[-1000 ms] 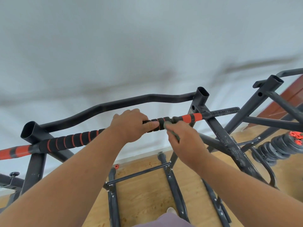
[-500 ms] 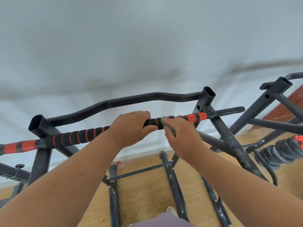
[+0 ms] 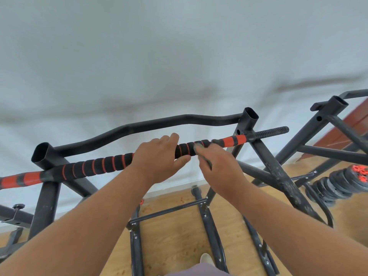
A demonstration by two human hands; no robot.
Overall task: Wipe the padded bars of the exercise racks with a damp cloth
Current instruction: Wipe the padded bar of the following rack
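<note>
Padded bar [image 3: 103, 165], black w/ red bands, spans the rack [image 3: 46, 196] top at chest level. We note left hand [image 3: 157, 160] wrapped around bar; right hand [image 3: 217, 166] clutches grey-green cloth [image 3: 199, 149] against bar just beside it. Weight plates [image 3: 336, 184] at right.

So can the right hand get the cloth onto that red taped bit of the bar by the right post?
Probably yes: the right hand holds the cloth beside the red section, nothing between.

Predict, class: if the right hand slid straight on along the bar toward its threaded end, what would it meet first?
Probably the rack upright: the right hand, holding the cloth, passes the padded bar and its orange-taped stretch first.
</note>
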